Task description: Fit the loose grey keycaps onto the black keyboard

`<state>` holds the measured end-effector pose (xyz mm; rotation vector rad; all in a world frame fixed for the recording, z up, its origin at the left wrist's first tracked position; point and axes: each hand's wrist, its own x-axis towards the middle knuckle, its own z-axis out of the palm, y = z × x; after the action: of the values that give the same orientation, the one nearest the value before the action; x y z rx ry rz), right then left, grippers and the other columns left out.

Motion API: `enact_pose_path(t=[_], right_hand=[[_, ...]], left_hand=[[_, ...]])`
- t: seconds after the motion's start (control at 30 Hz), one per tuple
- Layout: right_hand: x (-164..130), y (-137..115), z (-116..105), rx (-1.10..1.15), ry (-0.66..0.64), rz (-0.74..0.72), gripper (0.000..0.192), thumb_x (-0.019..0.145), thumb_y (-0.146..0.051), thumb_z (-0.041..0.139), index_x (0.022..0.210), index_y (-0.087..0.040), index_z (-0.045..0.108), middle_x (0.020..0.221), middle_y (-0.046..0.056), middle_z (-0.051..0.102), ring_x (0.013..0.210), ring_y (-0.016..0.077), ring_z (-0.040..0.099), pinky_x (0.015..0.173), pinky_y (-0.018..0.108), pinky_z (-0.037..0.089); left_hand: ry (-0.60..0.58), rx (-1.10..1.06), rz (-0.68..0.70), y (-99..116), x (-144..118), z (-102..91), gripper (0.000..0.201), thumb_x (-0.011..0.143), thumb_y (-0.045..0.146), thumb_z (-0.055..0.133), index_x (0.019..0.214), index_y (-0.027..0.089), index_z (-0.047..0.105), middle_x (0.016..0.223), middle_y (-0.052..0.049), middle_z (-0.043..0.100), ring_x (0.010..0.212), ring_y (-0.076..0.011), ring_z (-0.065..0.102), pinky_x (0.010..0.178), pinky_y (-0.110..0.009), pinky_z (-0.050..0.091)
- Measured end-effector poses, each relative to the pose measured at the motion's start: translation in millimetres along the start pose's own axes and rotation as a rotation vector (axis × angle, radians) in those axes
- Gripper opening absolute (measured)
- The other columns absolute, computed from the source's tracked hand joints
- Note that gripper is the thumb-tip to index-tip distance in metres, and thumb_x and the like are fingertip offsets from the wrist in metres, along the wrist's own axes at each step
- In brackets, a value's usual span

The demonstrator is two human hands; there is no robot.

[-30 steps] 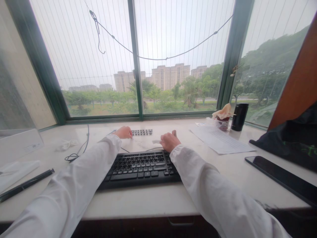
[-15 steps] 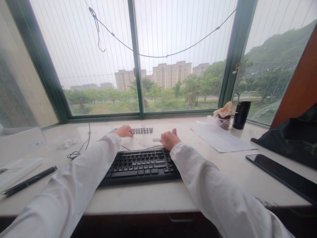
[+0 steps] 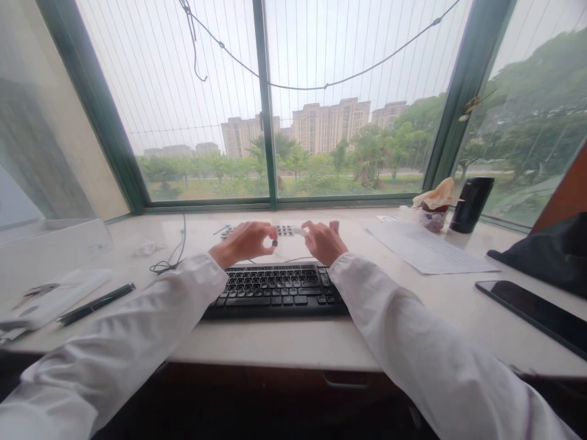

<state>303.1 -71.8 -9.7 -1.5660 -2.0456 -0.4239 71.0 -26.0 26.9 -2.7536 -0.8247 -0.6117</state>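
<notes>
My left hand (image 3: 247,242) pinches a small black keycap (image 3: 274,243) between thumb and fingertip, above the area behind the keyboard. Close by on the right, my right hand (image 3: 323,241) is closed on a small white wad (image 3: 299,230), which looks like tissue. Below both hands lies a black keyboard (image 3: 275,300), with bare key sockets in its upper rows and caps on the lower ones. Rows of loose keycaps (image 3: 287,230) stand on the white surface behind it, partly hidden by my hands.
A pen (image 3: 97,304), a thin cable (image 3: 170,264) and a white box (image 3: 55,250) are on the left. To the right lie a printed sheet (image 3: 426,247), a phone (image 3: 536,315) and a black cloth item (image 3: 545,256). A black tumbler (image 3: 472,205) stands by the window.
My left hand has come back from the keycap rows with a keycap in its pinch, nearer my right hand. My right hand has turned, showing the white wad at its fingertips. The view has shifted slightly.
</notes>
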Motion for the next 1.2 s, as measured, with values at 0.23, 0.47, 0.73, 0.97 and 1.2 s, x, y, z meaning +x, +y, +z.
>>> enact_pose_path(t=[0.23,0.47,0.73,0.97,1.2], right_hand=[[-9.1,-16.4,-1.7,0.099,0.128,-0.391,0.027,0.087,-0.016,0.046,0.104,-0.023,0.066,0.096,0.004,0.073,0.086,0.0197,0.058,0.086,0.038,0.021],[-14.0,-21.9,-0.1,0.015,0.038,-0.547,0.040,0.083,-0.013,0.050,0.118,-0.026,0.063,0.080,0.000,0.069,0.078,0.0159,0.056,0.078,0.034,0.025],[-15.2,-20.7,0.0,-0.045,0.073,-0.708,0.030,0.093,-0.022,0.052,0.120,-0.028,0.063,0.069,-0.002,0.063,0.071,0.0143,0.051,0.072,0.033,0.026],[-14.8,-17.3,-2.2,0.058,0.081,-0.680,0.024,0.098,-0.028,0.048,0.110,-0.030,0.069,0.079,0.001,0.069,0.076,0.0151,0.056,0.074,0.034,0.028],[-14.1,-13.2,-5.5,0.087,0.113,-0.464,0.021,0.094,-0.034,0.055,0.089,-0.033,0.075,0.078,-0.003,0.073,0.076,0.0148,0.060,0.088,0.039,0.027]], left_hand=[[0.199,-0.105,-0.096,19.6,-25.5,20.1,0.010,0.076,0.024,0.063,0.085,0.022,0.067,0.077,0.000,0.072,0.070,-0.0173,0.067,0.066,-0.027,0.047],[0.290,-0.256,-0.081,15.4,-32.0,29.7,0.007,0.072,0.025,0.067,0.078,0.021,0.066,0.076,0.001,0.072,0.071,-0.0164,0.067,0.069,-0.027,0.048],[0.262,-0.445,-0.093,24.1,-34.0,30.2,0.013,0.064,0.024,0.075,0.076,0.022,0.071,0.070,0.003,0.071,0.066,-0.0133,0.064,0.059,-0.024,0.044],[0.265,-0.382,-0.084,25.0,-34.0,28.6,0.013,0.066,0.031,0.074,0.071,0.020,0.071,0.058,0.003,0.065,0.056,-0.0117,0.058,0.051,-0.024,0.036],[0.272,-0.379,-0.115,22.8,-35.0,28.9,0.009,0.069,0.030,0.073,0.077,0.025,0.073,0.070,0.006,0.071,0.056,-0.0092,0.059,0.057,-0.023,0.043]])
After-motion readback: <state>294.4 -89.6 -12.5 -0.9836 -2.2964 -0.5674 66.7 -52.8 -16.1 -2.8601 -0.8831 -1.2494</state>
